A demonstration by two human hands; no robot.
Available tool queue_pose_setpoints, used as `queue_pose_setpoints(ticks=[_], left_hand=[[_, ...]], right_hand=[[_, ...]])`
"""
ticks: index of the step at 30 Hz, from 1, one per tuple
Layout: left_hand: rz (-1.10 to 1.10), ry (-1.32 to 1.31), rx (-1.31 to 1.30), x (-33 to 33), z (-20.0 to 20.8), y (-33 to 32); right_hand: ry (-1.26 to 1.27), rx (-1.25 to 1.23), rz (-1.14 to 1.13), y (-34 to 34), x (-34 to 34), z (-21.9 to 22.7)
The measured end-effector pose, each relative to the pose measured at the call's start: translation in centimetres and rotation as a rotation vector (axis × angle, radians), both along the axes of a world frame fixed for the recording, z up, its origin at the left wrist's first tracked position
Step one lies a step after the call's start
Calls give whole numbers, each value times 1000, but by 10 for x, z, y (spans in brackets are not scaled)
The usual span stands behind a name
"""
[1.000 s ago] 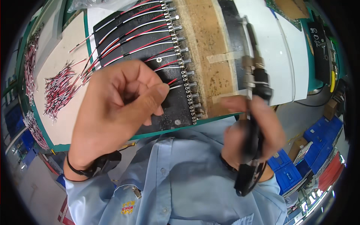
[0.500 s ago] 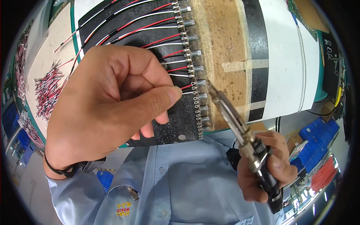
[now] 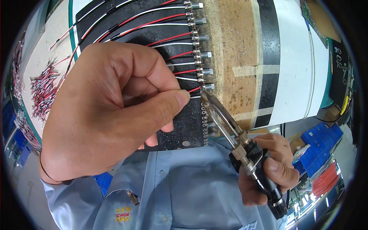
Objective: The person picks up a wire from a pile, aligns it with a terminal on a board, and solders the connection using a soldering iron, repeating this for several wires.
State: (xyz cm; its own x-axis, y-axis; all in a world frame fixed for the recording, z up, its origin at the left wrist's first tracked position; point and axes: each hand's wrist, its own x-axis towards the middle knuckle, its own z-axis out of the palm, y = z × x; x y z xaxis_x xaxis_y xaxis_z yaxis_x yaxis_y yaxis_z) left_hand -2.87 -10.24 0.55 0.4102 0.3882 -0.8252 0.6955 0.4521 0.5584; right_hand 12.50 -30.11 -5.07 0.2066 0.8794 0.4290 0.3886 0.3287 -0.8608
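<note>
My left hand (image 3: 111, 115) is closed in a pinch on a wire bundle, whose red wire (image 3: 194, 90) and white strand stick out past the fingertips toward a row of small metal connectors (image 3: 201, 37). Most of the bundle is hidden behind my fingers. In my right hand (image 3: 274, 165) is a soldering iron (image 3: 225, 111) with a black handle and two slender metal tubes. Its tip meets the connector row beside the end of the red wire. Farther up the row, red, black and white wires (image 3: 168, 39) lead off to the left from connectors.
The connectors line the edge of a black board (image 3: 174, 138), beside a worn wooden strip (image 3: 239, 50) with tape. Heaps of cut wires (image 3: 48, 90) lie at the left. Blue bins (image 3: 318, 143) stand beyond the bench at the lower right.
The soldering iron has moved up and left, from just right of the connectors onto the row. My left hand keeps its pinch, and the whole view has shifted slightly.
</note>
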Motion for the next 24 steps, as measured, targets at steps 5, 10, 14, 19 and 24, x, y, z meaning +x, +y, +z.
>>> queue_pose_setpoints(ticks=[5,10,14,19,24], left_hand=[[40,43,73,2,2,-7],[56,54,92,1,3,-10],[54,53,96,1,2,-10],[54,60,109,4,3,-10],[70,116,12,6,3,-7]], right_hand=[[-2,-3,-8,-1,0,1],[12,7,-40,-2,-1,-1],[53,5,-35,-3,0,-2],[54,31,-102,-7,-2,0],[46,10,-80,-7,-3,2]])
